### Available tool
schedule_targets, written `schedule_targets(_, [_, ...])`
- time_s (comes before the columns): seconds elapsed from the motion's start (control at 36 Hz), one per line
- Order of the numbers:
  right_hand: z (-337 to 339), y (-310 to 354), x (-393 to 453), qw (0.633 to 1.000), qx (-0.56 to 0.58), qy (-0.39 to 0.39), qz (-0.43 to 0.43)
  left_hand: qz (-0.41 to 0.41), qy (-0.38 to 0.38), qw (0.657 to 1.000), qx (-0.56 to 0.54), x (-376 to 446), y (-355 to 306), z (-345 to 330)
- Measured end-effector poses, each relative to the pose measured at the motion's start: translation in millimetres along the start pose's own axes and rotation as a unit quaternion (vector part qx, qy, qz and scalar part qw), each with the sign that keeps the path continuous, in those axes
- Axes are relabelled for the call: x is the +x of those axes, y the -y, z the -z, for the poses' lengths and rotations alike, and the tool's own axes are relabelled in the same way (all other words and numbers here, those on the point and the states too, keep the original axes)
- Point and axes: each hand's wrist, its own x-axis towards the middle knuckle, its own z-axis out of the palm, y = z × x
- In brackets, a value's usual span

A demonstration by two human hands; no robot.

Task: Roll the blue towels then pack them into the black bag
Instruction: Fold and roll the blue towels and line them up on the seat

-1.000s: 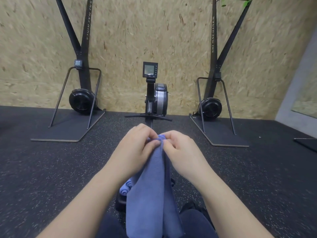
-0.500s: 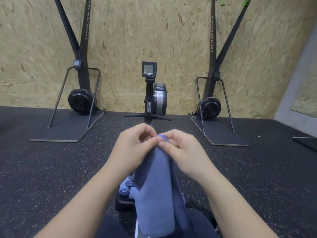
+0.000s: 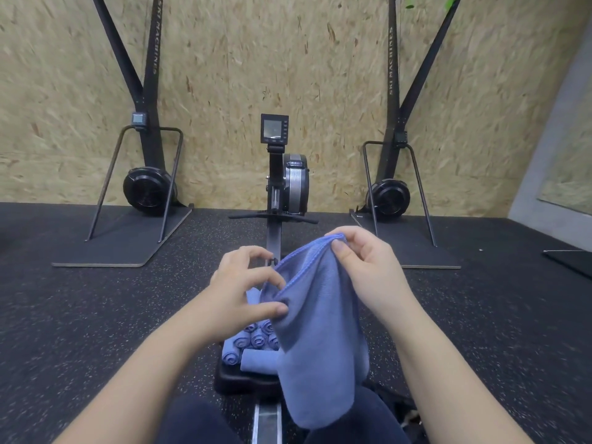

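Already several rolled towels [image 3: 253,342] sit stacked ahead — bag unseen. Left hand [image 3: 238,291] and right hand [image 3: 368,270] pinch an unrolled towel [image 3: 320,341] by its top edge, hanging over the lap — rolling and packing remain.

head cam, fwd-down, close over hands [image 3: 320,283]

Hanging blue towel [image 3: 317,341] hides part of rolled towels [image 3: 253,342]; forearms cut off by bottom edge.
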Motion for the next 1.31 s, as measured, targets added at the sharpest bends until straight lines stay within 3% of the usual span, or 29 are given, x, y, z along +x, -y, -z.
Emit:
schedule_targets(0.17, [9,-3,1,1.0,0.018,0.0,-0.003,0.001,0.029,0.999,0.045,0,7,0])
schedule_targets(0.33, [21,-11,5,0.999,0.019,-0.013,-0.031,0.009,0.012,0.994,0.109,2,22,6])
schedule_targets(0.44, [26,-23,10,0.991,-0.127,-0.007,-0.05,-0.006,-0.058,0.992,0.109,7,27,21])
schedule_targets(0.53, [23,-35,11,0.954,-0.295,-0.051,-0.021,-0.011,-0.085,0.995,0.06,8,21,29])
schedule_targets(0.58, [17,-38,10,0.935,-0.343,-0.085,-0.002,-0.021,-0.09,0.995,0.029,8,14,31])
schedule_targets(0.89, [-8,-54,9,0.962,-0.244,-0.056,-0.109,0.01,-0.067,0.998,-0.019,3,14,21])
schedule_targets(1.17, [-32,-73,17,0.982,-0.064,-0.084,-0.156,0.084,-0.121,0.989,-0.026,6,23,-1])
schedule_targets(1.31, [-38,-98,14,0.983,-0.032,-0.082,-0.161,0.133,-0.135,0.976,-0.105,5,39,-15])
